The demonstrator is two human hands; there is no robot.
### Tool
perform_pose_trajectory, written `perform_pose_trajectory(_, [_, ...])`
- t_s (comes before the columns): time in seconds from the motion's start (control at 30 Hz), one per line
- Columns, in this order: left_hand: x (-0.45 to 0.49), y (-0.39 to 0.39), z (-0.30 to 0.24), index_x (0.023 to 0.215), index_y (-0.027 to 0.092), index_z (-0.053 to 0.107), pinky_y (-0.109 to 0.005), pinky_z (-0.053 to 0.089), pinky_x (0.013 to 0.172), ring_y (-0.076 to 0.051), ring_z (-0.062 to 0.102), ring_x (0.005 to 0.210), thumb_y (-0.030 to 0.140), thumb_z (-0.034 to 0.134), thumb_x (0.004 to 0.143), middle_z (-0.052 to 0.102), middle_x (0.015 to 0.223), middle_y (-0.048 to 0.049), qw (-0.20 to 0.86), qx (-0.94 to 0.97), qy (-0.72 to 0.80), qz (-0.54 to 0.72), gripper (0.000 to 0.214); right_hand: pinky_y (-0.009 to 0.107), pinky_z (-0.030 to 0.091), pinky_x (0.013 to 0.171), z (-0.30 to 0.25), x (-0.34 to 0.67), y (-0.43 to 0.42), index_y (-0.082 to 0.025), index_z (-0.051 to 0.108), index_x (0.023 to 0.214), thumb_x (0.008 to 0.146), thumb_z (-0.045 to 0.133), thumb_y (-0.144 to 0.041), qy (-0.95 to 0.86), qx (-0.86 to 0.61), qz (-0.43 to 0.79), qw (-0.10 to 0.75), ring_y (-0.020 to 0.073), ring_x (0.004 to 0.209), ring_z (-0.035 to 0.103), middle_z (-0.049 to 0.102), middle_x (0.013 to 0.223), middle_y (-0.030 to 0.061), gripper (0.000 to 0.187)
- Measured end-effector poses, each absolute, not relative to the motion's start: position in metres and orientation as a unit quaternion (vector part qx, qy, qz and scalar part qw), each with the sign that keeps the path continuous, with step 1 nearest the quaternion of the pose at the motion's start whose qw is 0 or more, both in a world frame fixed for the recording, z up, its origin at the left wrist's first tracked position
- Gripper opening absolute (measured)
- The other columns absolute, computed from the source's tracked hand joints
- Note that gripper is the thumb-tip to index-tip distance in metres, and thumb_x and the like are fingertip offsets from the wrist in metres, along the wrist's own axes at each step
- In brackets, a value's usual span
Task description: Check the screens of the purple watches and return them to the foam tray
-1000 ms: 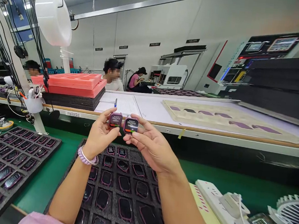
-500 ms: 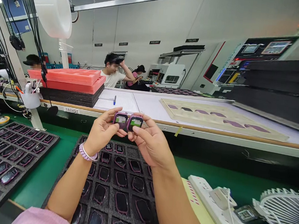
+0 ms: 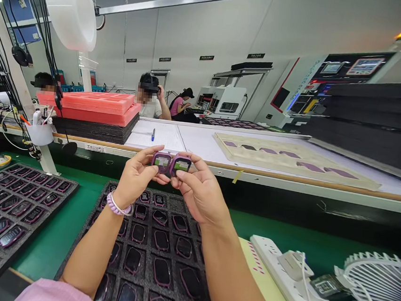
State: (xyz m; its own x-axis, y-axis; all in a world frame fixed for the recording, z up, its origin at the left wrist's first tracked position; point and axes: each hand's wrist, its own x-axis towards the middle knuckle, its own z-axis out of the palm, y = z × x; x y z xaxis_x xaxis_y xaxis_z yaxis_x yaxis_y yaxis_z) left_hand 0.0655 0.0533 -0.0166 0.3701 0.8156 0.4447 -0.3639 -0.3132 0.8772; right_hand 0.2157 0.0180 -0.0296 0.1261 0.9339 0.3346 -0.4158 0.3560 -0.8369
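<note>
My left hand [image 3: 136, 178] is closed on a small purple watch body [image 3: 161, 161] with a lit green screen. My right hand [image 3: 200, 190] pinches a second purple watch body [image 3: 180, 164], also lit. Both are held up side by side, touching, screens facing me, above a black foam tray [image 3: 181, 205] whose pockets hold several more purple-rimmed watch bodies.
A second black tray [image 3: 21, 204] of watch bodies lies at left on the green mat. A white power strip [image 3: 280, 276] and a white fan [image 3: 382, 286] sit at right. Beyond are a raised shelf with red foam trays [image 3: 91, 107], a paper sheet and seated workers.
The two watch bodies have come together from slightly apart, and their screens turned from dark with text to bright green. The hands have barely moved in the last half second.
</note>
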Motion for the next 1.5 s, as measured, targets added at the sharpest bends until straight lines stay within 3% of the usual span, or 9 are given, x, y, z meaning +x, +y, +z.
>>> perform_pose_trajectory(0.4, [0.064, 0.054, -0.014, 0.142, 0.019, 0.048, -0.025, 0.06, 0.065, -0.015, 0.073, 0.066, 0.024, 0.068, 0.076, 0.068, 0.095, -0.0007, 0.617, 0.566, 0.187, 0.514, 0.069, 0.026, 0.048, 0.059, -0.03, 0.216, 0.019, -0.024, 0.061, 0.11, 0.067, 0.083, -0.027, -0.442, -0.289, 0.497, 0.689, 0.0115, 0.06, 0.056, 0.065, 0.08, -0.0025, 0.049])
perform_pose_trajectory(0.57, [0.06, 0.059, -0.015, 0.141, 0.019, 0.048, -0.025, 0.06, 0.066, -0.014, 0.073, 0.068, 0.027, 0.073, 0.077, 0.07, 0.095, -0.0017, 0.636, 0.549, 0.181, 0.511, 0.07, 0.028, 0.047, 0.056, -0.03, 0.22, 0.022, -0.023, 0.065, 0.111, 0.08, 0.076, -0.043, -0.441, -0.258, 0.515, 0.688, 0.013, 0.06, 0.057, 0.069, 0.089, 0.0025, 0.039])
perform_pose_trajectory(0.87, [0.062, 0.066, -0.024, 0.133, 0.022, 0.055, -0.022, 0.06, 0.069, -0.011, 0.07, 0.072, 0.022, 0.076, 0.078, 0.068, 0.107, -0.0046, 0.504, 0.643, 0.183, 0.547, 0.059, 0.032, 0.049, 0.057, -0.034, 0.229, 0.026, -0.028, 0.06, 0.118, 0.089, 0.065, -0.041, -0.494, -0.267, 0.475, 0.677, 0.016, 0.062, 0.058, 0.066, 0.085, 0.001, 0.033])
perform_pose_trajectory(1.0, [0.063, 0.064, -0.023, 0.134, 0.023, 0.055, -0.023, 0.06, 0.07, -0.011, 0.068, 0.072, 0.021, 0.074, 0.078, 0.067, 0.107, -0.0048, 0.489, 0.653, 0.194, 0.544, 0.059, 0.033, 0.049, 0.056, -0.032, 0.229, 0.026, -0.027, 0.059, 0.111, 0.085, 0.067, -0.042, -0.5, -0.265, 0.477, 0.672, 0.016, 0.061, 0.059, 0.068, 0.092, 0.0023, 0.032])
perform_pose_trajectory(1.2, [0.065, 0.061, -0.02, 0.131, 0.024, 0.058, -0.026, 0.06, 0.073, -0.011, 0.065, 0.07, 0.02, 0.073, 0.077, 0.066, 0.103, -0.0036, 0.477, 0.651, 0.198, 0.556, 0.056, 0.035, 0.05, 0.062, -0.029, 0.226, 0.021, -0.029, 0.056, 0.111, 0.07, 0.078, -0.03, -0.504, -0.294, 0.463, 0.668, 0.0162, 0.064, 0.058, 0.065, 0.09, -0.0001, 0.047])
perform_pose_trajectory(1.37, [0.065, 0.06, -0.019, 0.13, 0.024, 0.058, -0.026, 0.059, 0.072, -0.011, 0.063, 0.073, 0.02, 0.073, 0.077, 0.066, 0.104, -0.0041, 0.47, 0.656, 0.19, 0.558, 0.055, 0.035, 0.051, 0.064, -0.028, 0.223, 0.019, -0.029, 0.057, 0.111, 0.068, 0.077, -0.026, -0.511, -0.292, 0.442, 0.677, 0.017, 0.065, 0.06, 0.063, 0.083, -0.0017, 0.048])
perform_pose_trajectory(1.5, [0.065, 0.061, -0.02, 0.13, 0.025, 0.059, -0.027, 0.059, 0.074, -0.012, 0.063, 0.074, 0.021, 0.073, 0.077, 0.065, 0.105, -0.0036, 0.46, 0.657, 0.193, 0.566, 0.055, 0.036, 0.052, 0.068, -0.028, 0.224, 0.019, -0.03, 0.057, 0.113, 0.071, 0.076, -0.025, -0.518, -0.29, 0.426, 0.683, 0.0171, 0.069, 0.061, 0.067, 0.095, 0.0009, 0.046])
